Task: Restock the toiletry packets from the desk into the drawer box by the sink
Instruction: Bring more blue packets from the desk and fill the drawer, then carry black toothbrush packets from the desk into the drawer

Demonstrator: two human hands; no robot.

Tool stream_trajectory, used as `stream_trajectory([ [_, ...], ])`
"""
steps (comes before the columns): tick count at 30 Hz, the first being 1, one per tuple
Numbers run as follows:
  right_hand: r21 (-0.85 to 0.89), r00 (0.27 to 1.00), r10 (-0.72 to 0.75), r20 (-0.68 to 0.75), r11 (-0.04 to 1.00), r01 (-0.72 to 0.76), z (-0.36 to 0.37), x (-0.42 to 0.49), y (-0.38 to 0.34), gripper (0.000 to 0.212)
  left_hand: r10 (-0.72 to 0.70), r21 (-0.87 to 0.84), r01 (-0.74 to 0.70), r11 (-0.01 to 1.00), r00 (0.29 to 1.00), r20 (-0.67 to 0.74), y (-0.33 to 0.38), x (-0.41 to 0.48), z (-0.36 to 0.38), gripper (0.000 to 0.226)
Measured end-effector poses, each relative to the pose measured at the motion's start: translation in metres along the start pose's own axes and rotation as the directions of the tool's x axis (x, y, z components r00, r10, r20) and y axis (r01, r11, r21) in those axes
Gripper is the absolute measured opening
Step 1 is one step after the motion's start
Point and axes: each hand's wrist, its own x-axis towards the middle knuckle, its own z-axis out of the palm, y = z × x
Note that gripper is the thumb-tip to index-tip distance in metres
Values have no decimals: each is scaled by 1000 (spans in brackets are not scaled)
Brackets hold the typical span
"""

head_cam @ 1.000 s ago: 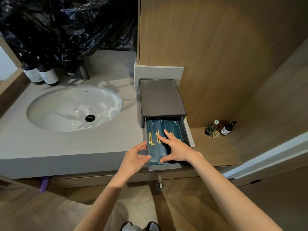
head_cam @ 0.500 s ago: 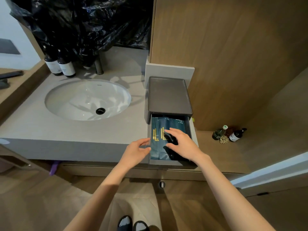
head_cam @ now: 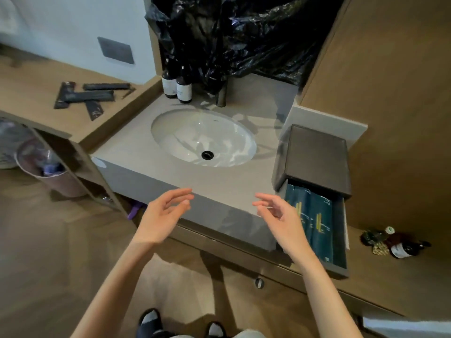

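Toiletry packets (head_cam: 85, 96), long flat black foil sachets, lying crossed over one another on the pale wooden desk (head_cam: 29, 89) at far left, well apart from both hands. Dark grey rectangular drawer box (head_cam: 317, 157) standing on the grey stone counter (head_cam: 219, 186) to the right of the white oval sink (head_cam: 202, 137); its drawer (head_cam: 340, 230) pulled open, jutting past the counter's front edge, floored with teal packets (head_cam: 314, 215) printed in yellow. Left hand (head_cam: 161, 218) and right hand (head_cam: 280, 218) both empty, fingers loosely spread, held apart above the counter's front edge, the right just beside the drawer. Likely hazards from here: open drawer knocked by an arm or hip on turning toward the desk, owing to its overhang; overlapped sachets dragged along or slid off the desk edge on lifting only one, probably being slick and stacked; long sachets perhaps riding proud of the teal layer and jamming the drawer on closing.
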Motion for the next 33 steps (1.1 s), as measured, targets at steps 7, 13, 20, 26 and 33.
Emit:
stream_trajectory([
  [7, 149, 988, 56, 141, 986, -77, 121, 41, -45, 21, -96, -90, 81, 993, 978, -183, -35, 4, -127, 26],
  [13, 166, 987, 59, 150, 983, -84, 244, 83, -99, 21, -63, 11, 66, 998, 982, -178, -55, 41, -250, 29],
  [20, 87, 987, -52, 150, 995, 39, 371, 157, -186, 24, 133, 238, -98, 966, 982, -136, -53, 133, -371, 38],
  [26, -153, 984, -159, 76, 974, 169, 453, 257, -231, 27, 227, 307, -148, 940, 944, -238, -63, 238, -448, 37],
  [33, -416, 963, -267, -41, 881, 227, 549, 398, -233, 28, 247, 429, -119, 895, 934, -257, -91, 374, -519, 39],
])
